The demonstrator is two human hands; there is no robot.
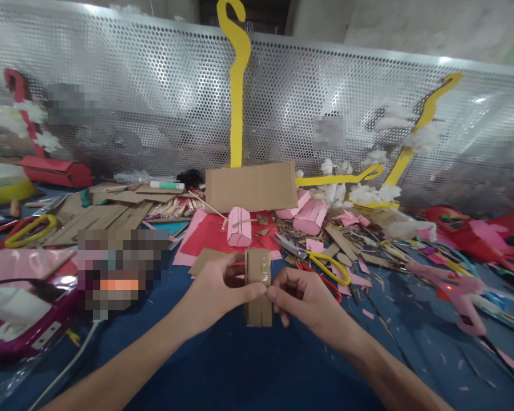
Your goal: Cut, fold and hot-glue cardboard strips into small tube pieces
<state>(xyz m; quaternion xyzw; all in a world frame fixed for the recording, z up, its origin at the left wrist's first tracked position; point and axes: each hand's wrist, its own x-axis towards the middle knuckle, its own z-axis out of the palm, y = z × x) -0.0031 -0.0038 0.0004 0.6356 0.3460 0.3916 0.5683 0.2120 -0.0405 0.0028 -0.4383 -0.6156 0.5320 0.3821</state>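
Your left hand [216,288] grips small cardboard piece [258,308] above blue table [223,371], fingers closed around it; your right hand [306,299] pinches its edge. Yellow-handled scissors [329,268] lie beyond your right hand.

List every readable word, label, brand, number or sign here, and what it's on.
No text can be read.
White-and-green tube: too small and blurred to read any print.
Pink glue gun: no legible marking.
Purple case: pale patches, nothing legible.
Cardboard piece in hand: no lettering visible.
Pixelated patches: unreadable.
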